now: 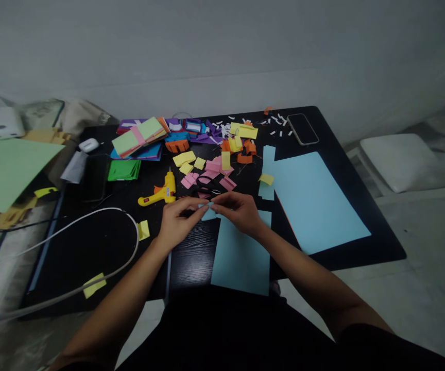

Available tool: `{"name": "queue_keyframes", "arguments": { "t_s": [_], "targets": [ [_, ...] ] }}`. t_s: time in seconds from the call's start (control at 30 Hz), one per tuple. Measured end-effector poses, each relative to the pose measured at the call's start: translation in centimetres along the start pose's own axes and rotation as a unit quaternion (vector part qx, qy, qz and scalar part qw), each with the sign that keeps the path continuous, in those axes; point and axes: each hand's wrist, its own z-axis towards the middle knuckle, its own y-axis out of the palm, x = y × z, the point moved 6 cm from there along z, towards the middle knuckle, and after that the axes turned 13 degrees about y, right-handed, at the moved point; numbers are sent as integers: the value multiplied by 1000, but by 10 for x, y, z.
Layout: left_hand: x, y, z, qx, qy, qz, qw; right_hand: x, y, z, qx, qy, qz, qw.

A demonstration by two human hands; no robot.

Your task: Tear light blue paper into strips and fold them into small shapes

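Between my fingertips is a small light blue paper piece [208, 213], pinched from both sides. My left hand [176, 219] grips its left edge with thumb and forefinger, and my right hand [241, 210] grips the right edge. A larger blue paper sheet [241, 252] lies under my right wrist and reaches the table's front edge. Just beyond my fingers are scissors [207, 186] with dark handles, partly covered by pink paper pieces [214, 167]. To the left of my left hand rests a yellow glue gun [163, 191].
A big blue sheet [319, 201] and a narrow blue strip [268, 167] lie to the right. At the back are a phone [303, 129], colored paper stacks [139, 136] and scattered scraps. A white cable [135, 242] loops across the left side of the black table [79, 226].
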Motion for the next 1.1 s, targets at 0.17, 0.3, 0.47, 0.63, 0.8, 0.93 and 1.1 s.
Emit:
{"name": "queue_keyframes", "arguments": {
  "t_s": [0.17, 0.3, 0.47, 0.63, 0.8, 0.93, 1.1],
  "targets": [
    [-2, 0, -2, 14, -3, -12, 1000, 1, -1, 1, 3, -4, 3, 1000],
    [-3, 1, -2, 18, -5, -23, 1000, 3, -1, 2, 1, -12, -1, 1000],
    [-4, 0, -3, 22, -8, -27, 999, 4, -1, 3, -1, -15, 8, 1000],
    [-3, -2, -3, 32, -2, -13, 999, 1, 1, 2, -4, -33, 21, 999],
    [-1, -4, -3, 54, 9, 11, 998, 3, 3, 1, 6, -27, 27, 999],
    [0, -2, -3, 58, 8, 15, 998, 3, 4, -2, 32, -30, 18, 999],
    [2, 0, -3, 55, 11, 3, 998, 1, 2, -3, 45, -37, -3, 998]
  ]
}}
